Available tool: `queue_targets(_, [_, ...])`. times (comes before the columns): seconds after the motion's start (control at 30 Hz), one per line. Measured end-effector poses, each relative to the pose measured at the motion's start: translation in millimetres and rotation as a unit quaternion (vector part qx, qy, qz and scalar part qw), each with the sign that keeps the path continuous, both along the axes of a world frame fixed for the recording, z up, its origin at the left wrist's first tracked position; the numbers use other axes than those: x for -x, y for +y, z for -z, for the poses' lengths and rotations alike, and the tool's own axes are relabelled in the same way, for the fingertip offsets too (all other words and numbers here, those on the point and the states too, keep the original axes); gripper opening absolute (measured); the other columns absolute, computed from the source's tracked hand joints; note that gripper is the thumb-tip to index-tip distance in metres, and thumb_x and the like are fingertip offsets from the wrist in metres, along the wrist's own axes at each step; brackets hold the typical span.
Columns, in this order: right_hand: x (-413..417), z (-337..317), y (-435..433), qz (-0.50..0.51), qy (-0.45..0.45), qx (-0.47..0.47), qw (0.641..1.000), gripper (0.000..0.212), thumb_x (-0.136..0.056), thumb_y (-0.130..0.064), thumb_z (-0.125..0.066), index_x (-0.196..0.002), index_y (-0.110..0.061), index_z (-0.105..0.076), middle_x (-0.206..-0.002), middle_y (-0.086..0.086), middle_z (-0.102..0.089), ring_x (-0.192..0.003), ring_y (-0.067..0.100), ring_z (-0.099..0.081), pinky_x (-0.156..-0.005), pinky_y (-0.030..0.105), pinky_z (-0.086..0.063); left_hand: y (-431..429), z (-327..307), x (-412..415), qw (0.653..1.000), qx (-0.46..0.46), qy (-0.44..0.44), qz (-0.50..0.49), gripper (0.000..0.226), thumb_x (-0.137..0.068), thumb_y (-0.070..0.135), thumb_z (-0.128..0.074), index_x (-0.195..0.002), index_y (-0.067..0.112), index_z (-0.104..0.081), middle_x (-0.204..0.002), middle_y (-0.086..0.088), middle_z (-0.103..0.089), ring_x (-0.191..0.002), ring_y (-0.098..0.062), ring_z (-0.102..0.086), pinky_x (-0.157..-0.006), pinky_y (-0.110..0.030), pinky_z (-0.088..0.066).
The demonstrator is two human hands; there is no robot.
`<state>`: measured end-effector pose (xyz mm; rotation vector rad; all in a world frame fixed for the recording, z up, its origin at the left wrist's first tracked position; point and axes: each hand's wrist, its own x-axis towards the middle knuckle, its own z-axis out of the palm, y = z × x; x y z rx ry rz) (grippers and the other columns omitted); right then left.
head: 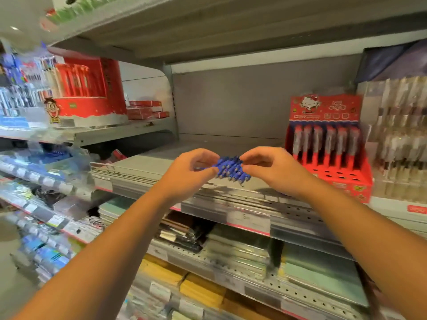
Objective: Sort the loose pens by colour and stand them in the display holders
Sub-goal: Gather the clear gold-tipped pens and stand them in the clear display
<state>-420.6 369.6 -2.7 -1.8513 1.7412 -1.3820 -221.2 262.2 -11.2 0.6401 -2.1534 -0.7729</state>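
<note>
A bundle of several blue pens (231, 168) lies sideways between my two hands, just above the grey middle shelf (147, 174). My left hand (191, 169) pinches the bundle's left end. My right hand (268, 167) grips its right end. To the right stands a red cartoon-cat display holder (328, 162) with red pens upright in its back rows and open holes in its front rows. Another red display holder (87, 88) with red pens sits on a shelf at the upper left.
The shelf's wire front rail (104, 166) runs along its edge. Clear-packed stationery (402, 135) fills the far right. Notebooks and yellow packs (201, 289) lie on lower shelves. An upper shelf (208, 26) hangs overhead. Pen racks (20, 98) crowd the left.
</note>
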Motion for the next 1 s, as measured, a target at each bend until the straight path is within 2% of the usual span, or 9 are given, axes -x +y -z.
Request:
queue_targets(0.13, [-19.4,-3.7,-61.8,0.049,0.027,-0.027,0.998,0.012,-0.087,-0.012,-0.07,-0.098,-0.016,-0.071,-0.092,0.0,-0.072,-0.083,0.011,-0.065,-0.081,0.026,-0.052,-52.8,-4.6,-19.4,0.999,-0.006,-0.033,-0.031,0.02,-0.09,0.022,-0.068,-0.111,0.021,-0.068,-0.101,0.01,-0.068,-0.093,-0.005,-0.064,-0.071,-0.019,-0.049])
queue_targets(0.23, [-25.8,-5.7,-104.7,0.076,0.071,-0.068,0.992,0.012,-0.088,-0.015,-0.07,-0.099,-0.019,-0.071,-0.093,-0.005,-0.071,-0.089,0.011,-0.066,-0.084,0.028,-0.051,-94.5,-11.6,-19.3,0.993,-0.004,-0.108,-0.054,0.024,-0.09,0.026,-0.067,-0.113,0.02,-0.065,-0.104,0.005,-0.066,-0.096,-0.013,-0.062,-0.078,-0.029,-0.051])
queue_targets(0.37, [-22.7,-12.4,-149.8,0.09,0.15,-0.137,0.975,0.016,-0.09,-0.021,-0.067,-0.105,-0.02,-0.071,-0.105,-0.002,-0.071,-0.091,0.008,-0.063,-0.08,0.023,-0.043,-144.0,-17.0,-2.6,0.98,-0.01,-0.189,-0.062,0.021,-0.087,0.029,-0.067,-0.106,0.02,-0.064,-0.105,-0.001,-0.066,-0.097,-0.019,-0.061,-0.084,-0.032,-0.05])
queue_targets(0.43, [-20.5,-18.7,-168.9,0.079,0.208,-0.195,0.955,0.021,-0.094,-0.023,-0.063,-0.114,-0.02,-0.069,-0.115,-0.002,-0.068,-0.093,0.007,-0.06,-0.081,0.022,-0.04,-165.4,-18.2,10.4,0.972,-0.012,-0.225,-0.06,0.02,-0.086,0.029,-0.066,-0.102,0.017,-0.063,-0.101,-0.003,-0.064,-0.092,-0.02,-0.06,-0.077,-0.033,-0.049])
queue_targets(0.57, [-17.3,-27.9,-205.0,0.053,0.318,-0.322,0.89,0.034,-0.099,-0.028,-0.055,-0.132,-0.026,-0.059,-0.132,-0.008,-0.058,-0.116,0.013,-0.053,-0.091,0.024,-0.034,-202.3,-19.1,39.3,0.954,-0.023,-0.291,-0.063,0.031,-0.083,0.029,-0.061,-0.101,0.004,-0.065,-0.084,-0.006,-0.06,-0.071,-0.02,-0.056,-0.055,-0.027,-0.045])
queue_targets(0.67, [-14.0,-32.3,-226.1,0.048,0.344,-0.366,0.863,0.028,-0.099,-0.035,-0.052,-0.125,-0.031,-0.061,-0.118,-0.012,-0.057,-0.105,0.012,-0.051,-0.088,0.027,-0.034,-220.0,-20.4,60.5,0.929,-0.07,-0.361,-0.044,0.027,-0.086,0.031,-0.058,-0.093,0.007,-0.068,-0.089,-0.012,-0.07,-0.075,-0.026,-0.07,-0.063,-0.031,-0.059])
queue_targets(0.77, [-9.5,-33.1,-239.6,0.05,0.338,-0.386,0.857,0.025,-0.099,-0.043,-0.049,-0.118,-0.03,-0.061,-0.112,-0.01,-0.059,-0.102,0.016,-0.053,-0.088,0.034,-0.041,-232.4,-18.8,79.7,0.9,-0.094,-0.424,-0.021,0.03,-0.092,0.035,-0.054,-0.088,0.009,-0.065,-0.09,-0.015,-0.07,-0.074,-0.029,-0.065,-0.073,-0.035,-0.058])
queue_targets(0.87, [-4.5,-26.5,-246.1,0.059,0.329,-0.387,0.859,0.02,-0.097,-0.045,-0.051,-0.093,-0.027,-0.059,-0.093,-0.004,-0.06,-0.082,0.015,-0.053,-0.076,0.032,-0.043,-244.6,-18.5,93.4,0.885,-0.117,-0.451,-0.01,0.027,-0.09,0.037,-0.055,-0.088,0.011,-0.058,-0.076,-0.009,-0.056,-0.061,-0.024,-0.053,-0.061,-0.029,-0.053])
queue_targets(1.0, [-1.9,-19.7,-243.2,0.067,0.307,-0.387,0.867,0.021,-0.092,-0.047,-0.058,-0.082,-0.028,-0.055,-0.088,-0.004,-0.061,-0.077,0.014,-0.052,-0.077,0.033,-0.047,-256.6,-18.7,104.5,0.865,-0.12,-0.486,0.018,0.031,-0.088,0.045,-0.06,-0.086,0.014,-0.056,-0.084,-0.008,-0.057,-0.068,-0.021,-0.058,-0.057,-0.026,-0.054])
